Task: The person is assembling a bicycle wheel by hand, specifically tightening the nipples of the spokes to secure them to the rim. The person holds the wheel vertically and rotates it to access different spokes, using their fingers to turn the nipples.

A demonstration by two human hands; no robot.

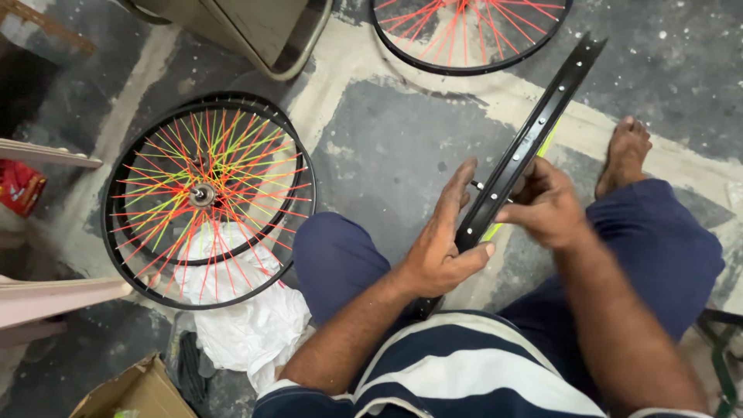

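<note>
Our right hand (546, 207) has its fingers pinched on a black rim (517, 162) standing between our knees. Our left hand (441, 244) rests flat against it, fingers straight. The rim is bare; a finished wheel (209, 197) with bright spokes lies on the floor (387, 147).

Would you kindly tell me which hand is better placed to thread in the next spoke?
Probably the right hand: its fingertips pinch at the black rim, where a yellow-green spoke shows. The left hand lies open-palmed against the rim, steadying it.
</note>
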